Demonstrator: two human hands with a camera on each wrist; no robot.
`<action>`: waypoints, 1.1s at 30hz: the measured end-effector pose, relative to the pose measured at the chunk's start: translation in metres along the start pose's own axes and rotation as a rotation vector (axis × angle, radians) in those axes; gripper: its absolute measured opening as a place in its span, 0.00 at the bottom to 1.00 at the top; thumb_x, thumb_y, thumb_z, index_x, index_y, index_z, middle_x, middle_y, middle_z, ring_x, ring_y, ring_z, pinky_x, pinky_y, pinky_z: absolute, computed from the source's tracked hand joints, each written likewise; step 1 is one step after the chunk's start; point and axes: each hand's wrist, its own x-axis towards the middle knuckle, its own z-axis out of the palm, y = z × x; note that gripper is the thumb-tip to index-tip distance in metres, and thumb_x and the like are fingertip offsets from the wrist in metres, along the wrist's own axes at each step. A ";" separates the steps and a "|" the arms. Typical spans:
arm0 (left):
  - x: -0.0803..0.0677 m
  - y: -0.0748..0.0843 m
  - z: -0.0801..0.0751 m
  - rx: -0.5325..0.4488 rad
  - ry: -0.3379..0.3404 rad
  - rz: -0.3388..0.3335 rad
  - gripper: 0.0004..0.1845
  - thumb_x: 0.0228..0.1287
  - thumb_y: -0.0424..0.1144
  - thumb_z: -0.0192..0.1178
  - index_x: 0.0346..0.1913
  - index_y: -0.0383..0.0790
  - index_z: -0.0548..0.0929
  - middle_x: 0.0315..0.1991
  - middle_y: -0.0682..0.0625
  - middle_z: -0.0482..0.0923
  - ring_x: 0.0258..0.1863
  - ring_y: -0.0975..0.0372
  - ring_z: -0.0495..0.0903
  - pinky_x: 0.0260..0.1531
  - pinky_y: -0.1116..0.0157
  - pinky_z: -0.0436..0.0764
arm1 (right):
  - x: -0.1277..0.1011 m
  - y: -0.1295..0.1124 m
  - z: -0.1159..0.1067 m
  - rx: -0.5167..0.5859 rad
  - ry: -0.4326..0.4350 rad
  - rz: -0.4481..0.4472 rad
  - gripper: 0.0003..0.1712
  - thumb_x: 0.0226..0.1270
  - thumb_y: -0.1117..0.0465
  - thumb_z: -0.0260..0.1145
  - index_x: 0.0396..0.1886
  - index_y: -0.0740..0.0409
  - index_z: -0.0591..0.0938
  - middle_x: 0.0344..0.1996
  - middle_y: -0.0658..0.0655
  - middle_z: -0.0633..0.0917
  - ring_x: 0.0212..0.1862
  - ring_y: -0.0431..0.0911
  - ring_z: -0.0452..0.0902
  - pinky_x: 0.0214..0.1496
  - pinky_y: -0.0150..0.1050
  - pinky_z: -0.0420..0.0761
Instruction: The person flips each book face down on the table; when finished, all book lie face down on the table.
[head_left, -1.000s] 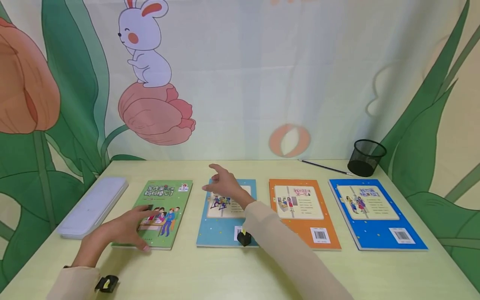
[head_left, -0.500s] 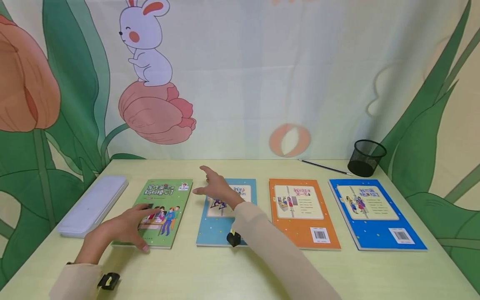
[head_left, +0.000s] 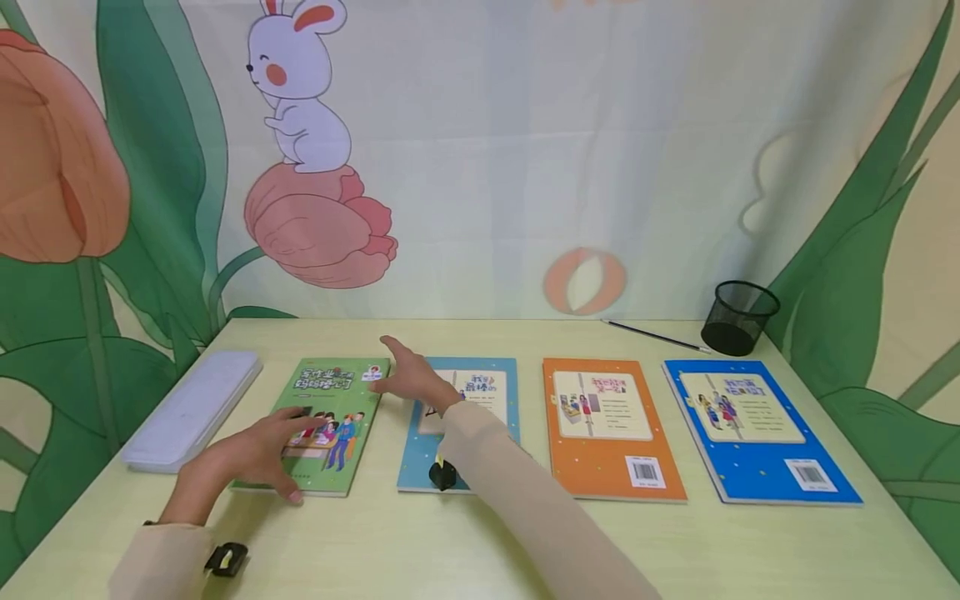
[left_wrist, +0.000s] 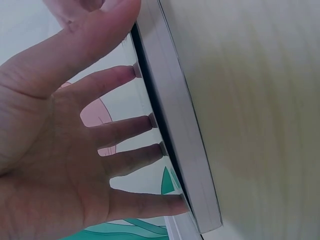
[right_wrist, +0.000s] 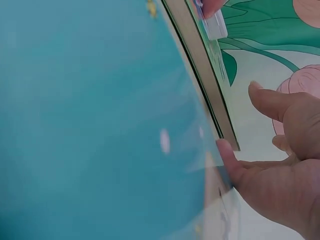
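Observation:
My left hand (head_left: pixel 247 454) rests with spread fingers on a green book (head_left: pixel 341 400) that has children on its cover. In the left wrist view, four fingertips touch the cover close to the page block (left_wrist: pixel 172 120), and the thumb reaches its edge. My right hand (head_left: pixel 412 379) stretches left across a light-blue book (head_left: pixel 427 454), covering part of it along with the sleeve. Its fingers are extended, with the thumb tip at the green book's upper right edge. In the right wrist view, the right thumb (right_wrist: pixel 230 157) points at the end of the green book's page block (right_wrist: pixel 205 75).
To the right lie an orange book (head_left: pixel 600 462) and a dark-blue book (head_left: pixel 757 467), back covers up. A white pencil case (head_left: pixel 193 408) is at far left. At the back right stand a black mesh pen holder (head_left: pixel 738 321) and a pencil (head_left: pixel 652 335). A printed curtain (head_left: pixel 480 167) hangs behind.
My right hand has moved left from above the light-blue book to the upper right edge of the green book. The left hand stays on the green book. The books lie as before.

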 end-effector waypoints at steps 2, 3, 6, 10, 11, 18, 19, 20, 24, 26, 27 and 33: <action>0.000 0.000 0.000 0.001 0.002 0.002 0.58 0.32 0.45 0.86 0.71 0.35 0.68 0.71 0.23 0.55 0.68 0.28 0.59 0.59 0.33 0.69 | 0.003 -0.001 0.005 -0.006 0.008 -0.001 0.50 0.66 0.54 0.71 0.81 0.43 0.54 0.77 0.55 0.64 0.75 0.56 0.64 0.73 0.53 0.68; 0.000 0.000 0.000 0.002 0.001 0.001 0.58 0.32 0.45 0.86 0.71 0.35 0.68 0.71 0.23 0.55 0.68 0.28 0.59 0.59 0.33 0.69 | 0.005 -0.001 0.007 -0.007 0.013 -0.002 0.50 0.65 0.54 0.71 0.80 0.43 0.54 0.77 0.55 0.64 0.74 0.56 0.64 0.73 0.53 0.68; 0.000 0.001 0.001 -0.001 -0.003 -0.015 0.58 0.32 0.45 0.86 0.72 0.36 0.68 0.72 0.23 0.54 0.68 0.28 0.59 0.59 0.32 0.69 | 0.008 -0.001 0.011 -0.018 0.019 -0.010 0.50 0.65 0.53 0.71 0.80 0.43 0.54 0.77 0.54 0.65 0.74 0.56 0.65 0.74 0.52 0.68; 0.001 0.001 0.002 -0.003 -0.006 -0.028 0.58 0.32 0.45 0.85 0.72 0.37 0.68 0.72 0.24 0.54 0.69 0.29 0.59 0.60 0.32 0.68 | 0.011 0.000 0.013 -0.002 0.033 -0.004 0.50 0.65 0.54 0.72 0.80 0.44 0.54 0.76 0.55 0.66 0.74 0.56 0.65 0.73 0.52 0.68; 0.001 0.002 0.002 -0.003 -0.005 -0.029 0.58 0.32 0.45 0.85 0.72 0.37 0.68 0.72 0.24 0.54 0.68 0.30 0.59 0.60 0.32 0.68 | 0.011 0.000 0.013 0.002 0.036 -0.001 0.50 0.65 0.54 0.72 0.80 0.44 0.55 0.76 0.55 0.66 0.74 0.56 0.65 0.73 0.52 0.69; -0.001 0.002 0.002 0.001 0.005 -0.021 0.57 0.33 0.45 0.85 0.71 0.36 0.68 0.72 0.24 0.54 0.68 0.29 0.58 0.59 0.32 0.69 | 0.012 -0.003 0.012 -0.020 0.042 0.005 0.47 0.65 0.56 0.71 0.79 0.46 0.57 0.76 0.55 0.67 0.75 0.56 0.64 0.74 0.53 0.67; -0.001 0.002 0.002 -0.002 0.005 -0.019 0.57 0.33 0.45 0.85 0.71 0.36 0.68 0.72 0.24 0.54 0.69 0.29 0.58 0.59 0.32 0.69 | 0.012 -0.004 0.012 -0.024 0.044 0.007 0.47 0.66 0.57 0.71 0.79 0.46 0.58 0.75 0.56 0.67 0.74 0.56 0.64 0.74 0.53 0.67; -0.001 0.002 0.003 -0.008 0.005 -0.021 0.57 0.33 0.45 0.85 0.72 0.36 0.68 0.72 0.24 0.53 0.69 0.29 0.58 0.59 0.32 0.69 | 0.012 -0.004 0.012 -0.032 0.048 0.009 0.46 0.66 0.57 0.71 0.79 0.46 0.59 0.75 0.56 0.68 0.74 0.56 0.65 0.74 0.52 0.68; -0.001 0.001 0.003 -0.018 0.009 -0.014 0.57 0.34 0.43 0.85 0.72 0.35 0.67 0.72 0.24 0.52 0.69 0.28 0.57 0.58 0.32 0.69 | 0.013 -0.004 0.010 -0.024 0.048 0.010 0.43 0.67 0.59 0.70 0.78 0.45 0.62 0.72 0.58 0.71 0.70 0.56 0.70 0.70 0.50 0.73; -0.001 0.001 0.003 -0.021 0.008 -0.019 0.57 0.33 0.44 0.85 0.72 0.36 0.67 0.73 0.24 0.52 0.69 0.28 0.57 0.59 0.32 0.69 | 0.014 -0.003 0.010 -0.013 0.048 0.008 0.41 0.67 0.59 0.69 0.77 0.45 0.63 0.70 0.59 0.73 0.68 0.55 0.73 0.67 0.49 0.75; -0.001 0.001 0.003 -0.020 0.009 -0.018 0.57 0.33 0.44 0.85 0.72 0.36 0.67 0.72 0.24 0.52 0.69 0.28 0.57 0.58 0.32 0.69 | 0.015 -0.002 0.009 0.003 0.046 0.007 0.41 0.67 0.59 0.69 0.77 0.45 0.63 0.70 0.60 0.74 0.67 0.56 0.73 0.66 0.49 0.76; 0.000 0.003 0.003 0.000 0.003 -0.034 0.57 0.32 0.45 0.85 0.71 0.36 0.68 0.72 0.23 0.53 0.69 0.27 0.57 0.59 0.32 0.68 | 0.014 -0.002 0.004 0.207 0.007 -0.007 0.42 0.69 0.60 0.68 0.78 0.45 0.60 0.73 0.65 0.67 0.73 0.58 0.65 0.69 0.56 0.72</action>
